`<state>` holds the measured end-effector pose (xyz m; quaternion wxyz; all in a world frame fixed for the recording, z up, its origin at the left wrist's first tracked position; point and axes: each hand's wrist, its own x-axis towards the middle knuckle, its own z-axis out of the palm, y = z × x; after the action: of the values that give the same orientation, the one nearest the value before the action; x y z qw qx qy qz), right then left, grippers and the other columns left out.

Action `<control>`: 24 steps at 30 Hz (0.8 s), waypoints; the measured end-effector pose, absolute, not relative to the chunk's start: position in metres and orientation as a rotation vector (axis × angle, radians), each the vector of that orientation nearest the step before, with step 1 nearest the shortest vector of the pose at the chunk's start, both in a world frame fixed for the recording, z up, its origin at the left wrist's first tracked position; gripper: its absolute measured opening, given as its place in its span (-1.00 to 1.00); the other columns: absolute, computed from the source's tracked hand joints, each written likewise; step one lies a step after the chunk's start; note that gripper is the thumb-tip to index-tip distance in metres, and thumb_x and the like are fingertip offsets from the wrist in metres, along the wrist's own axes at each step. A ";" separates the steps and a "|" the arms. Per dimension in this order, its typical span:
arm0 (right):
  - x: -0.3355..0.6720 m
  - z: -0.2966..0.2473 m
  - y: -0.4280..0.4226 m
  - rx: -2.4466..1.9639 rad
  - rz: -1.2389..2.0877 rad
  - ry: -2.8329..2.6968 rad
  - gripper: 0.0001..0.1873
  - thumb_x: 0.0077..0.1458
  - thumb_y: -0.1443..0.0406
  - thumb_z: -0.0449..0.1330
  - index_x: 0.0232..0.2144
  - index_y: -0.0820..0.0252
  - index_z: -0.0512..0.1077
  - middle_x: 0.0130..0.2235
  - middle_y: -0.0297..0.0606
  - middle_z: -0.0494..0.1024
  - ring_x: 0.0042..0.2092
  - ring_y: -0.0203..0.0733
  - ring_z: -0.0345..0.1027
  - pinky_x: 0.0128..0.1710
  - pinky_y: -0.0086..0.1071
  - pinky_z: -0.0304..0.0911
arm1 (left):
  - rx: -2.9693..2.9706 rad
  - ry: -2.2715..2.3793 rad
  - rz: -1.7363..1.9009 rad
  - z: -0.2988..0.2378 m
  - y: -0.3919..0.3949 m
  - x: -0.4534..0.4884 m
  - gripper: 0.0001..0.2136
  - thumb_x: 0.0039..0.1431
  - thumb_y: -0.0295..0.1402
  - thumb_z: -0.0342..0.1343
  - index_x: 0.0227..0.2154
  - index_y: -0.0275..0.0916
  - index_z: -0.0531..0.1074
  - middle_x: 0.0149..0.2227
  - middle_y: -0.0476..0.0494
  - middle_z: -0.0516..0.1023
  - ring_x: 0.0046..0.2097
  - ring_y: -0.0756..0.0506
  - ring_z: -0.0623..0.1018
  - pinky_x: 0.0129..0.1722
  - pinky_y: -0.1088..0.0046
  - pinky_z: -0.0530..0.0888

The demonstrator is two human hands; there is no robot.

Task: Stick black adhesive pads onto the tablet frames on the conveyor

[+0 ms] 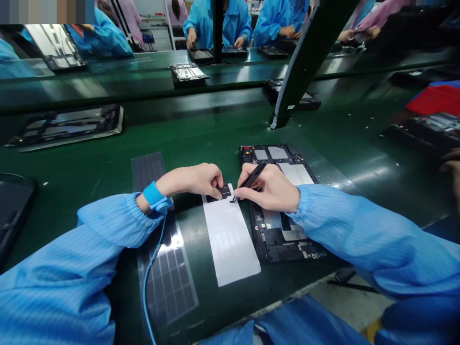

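Note:
My left hand (201, 181), with a blue wrist strap (154, 194), is closed at the top end of a white backing sheet (233, 244). Its thumb and fingertips rest on the black adhesive strips (223, 192) there. My right hand (270, 189) grips black tweezers (253, 175) whose tip meets a small black strip (233, 200) at the sheet's right edge. Under and beside that hand lies an opened tablet (287, 244), its inner boards and grey plates showing; my hand and sleeve cover part of it. Left of the white sheet is a clear sheet of dark rectangles (168, 282).
A blue cord (147, 278) runs from my wrist strap across the clear sheet. More opened devices lie at the left (72, 125) and on the far shelf (189, 73). A dark slanted post (305, 62) rises behind the tablet. Co-workers in blue sleeves (235, 21) sit opposite.

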<state>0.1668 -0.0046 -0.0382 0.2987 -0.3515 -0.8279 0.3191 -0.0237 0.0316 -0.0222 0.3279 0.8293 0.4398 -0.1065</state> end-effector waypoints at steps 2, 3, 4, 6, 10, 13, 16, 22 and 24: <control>0.168 -0.037 -0.005 -0.938 0.816 -2.161 -0.80 -0.08 0.28 0.25 -0.55 0.29 0.32 -0.56 -0.33 0.39 -0.54 -0.36 0.32 -0.60 -0.51 0.23 | 2.221 1.123 -0.237 -0.020 0.030 -0.023 -0.79 -0.07 -0.28 0.16 -0.37 -0.29 0.39 -0.50 0.02 0.37 -0.49 0.03 0.34 -0.55 0.58 0.23; 0.168 -0.037 -0.005 -0.942 0.794 -2.135 -0.79 -0.08 0.26 0.25 -0.55 0.29 0.32 -0.57 -0.33 0.39 -0.54 -0.35 0.32 -0.61 -0.51 0.22 | 2.240 1.094 -0.206 -0.019 0.029 -0.023 -0.80 -0.06 -0.29 0.15 -0.38 -0.29 0.39 -0.51 0.02 0.37 -0.49 0.04 0.34 -0.55 0.59 0.23; 0.168 -0.037 -0.005 -0.944 0.773 -2.107 -0.78 -0.07 0.25 0.24 -0.56 0.29 0.31 -0.57 -0.33 0.39 -0.54 -0.35 0.33 -0.62 -0.51 0.21 | 2.248 1.058 -0.176 -0.018 0.029 -0.023 -0.81 -0.04 -0.29 0.14 -0.38 -0.29 0.40 -0.51 0.03 0.37 -0.50 0.04 0.33 -0.55 0.60 0.22; 0.169 -0.038 -0.005 -0.946 0.750 -2.058 -0.77 -0.07 0.24 0.24 -0.56 0.27 0.30 -0.57 -0.34 0.38 -0.55 -0.35 0.34 -0.63 -0.51 0.21 | 2.214 0.977 -0.136 -0.018 0.027 -0.023 -0.80 -0.02 -0.27 0.13 -0.36 -0.29 0.43 -0.52 0.04 0.38 -0.50 0.05 0.33 -0.55 0.61 0.22; 0.168 -0.040 -0.004 -0.951 0.771 -2.016 -0.77 -0.08 0.24 0.24 -0.55 0.26 0.29 -0.56 -0.34 0.39 -0.54 -0.35 0.34 -0.61 -0.51 0.24 | 2.134 0.896 -0.052 -0.020 0.025 -0.021 -0.80 0.01 -0.24 0.11 -0.43 -0.30 0.46 -0.57 0.06 0.34 -0.53 0.08 0.27 -0.57 0.62 0.17; 0.169 -0.040 -0.004 -0.966 0.817 -1.983 -0.76 -0.10 0.23 0.26 -0.56 0.24 0.27 -0.57 -0.34 0.40 -0.53 -0.33 0.35 -0.60 -0.49 0.26 | 2.201 0.896 0.046 -0.020 0.023 -0.019 -0.79 0.05 -0.27 0.07 -0.47 -0.32 0.46 -0.60 0.06 0.33 -0.56 0.09 0.21 -0.58 0.60 0.13; 0.169 -0.040 -0.003 -0.971 0.946 -1.926 -0.73 -0.10 0.22 0.26 -0.55 0.23 0.25 -0.58 -0.35 0.41 -0.53 -0.30 0.38 -0.57 -0.47 0.30 | 2.329 0.896 0.098 -0.018 0.022 -0.018 -0.80 0.08 -0.31 0.05 -0.46 -0.33 0.48 -0.59 0.03 0.39 -0.56 0.09 0.24 -0.56 0.58 0.14; 0.169 -0.040 -0.002 -1.002 1.084 -1.803 -0.70 -0.12 0.23 0.29 -0.55 0.23 0.21 -0.58 -0.36 0.39 -0.53 -0.25 0.42 -0.54 -0.44 0.34 | 2.422 0.856 0.094 -0.017 0.021 -0.017 -0.83 0.09 -0.39 0.03 -0.46 -0.32 0.49 -0.51 -0.03 0.49 -0.51 0.06 0.36 -0.49 0.59 0.22; 0.169 -0.040 -0.002 -0.986 1.060 -1.812 -0.70 -0.13 0.24 0.29 -0.56 0.23 0.21 -0.58 -0.37 0.39 -0.53 -0.25 0.42 -0.55 -0.44 0.34 | 2.422 0.857 0.075 -0.018 0.021 -0.017 -0.83 0.09 -0.39 0.03 -0.46 -0.32 0.49 -0.52 -0.03 0.48 -0.52 0.06 0.36 -0.49 0.59 0.21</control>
<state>0.1691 -0.0023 -0.0402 0.3997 -0.3898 -0.7160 0.4191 -0.0168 0.0213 -0.0178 0.2818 0.9041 0.3198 0.0279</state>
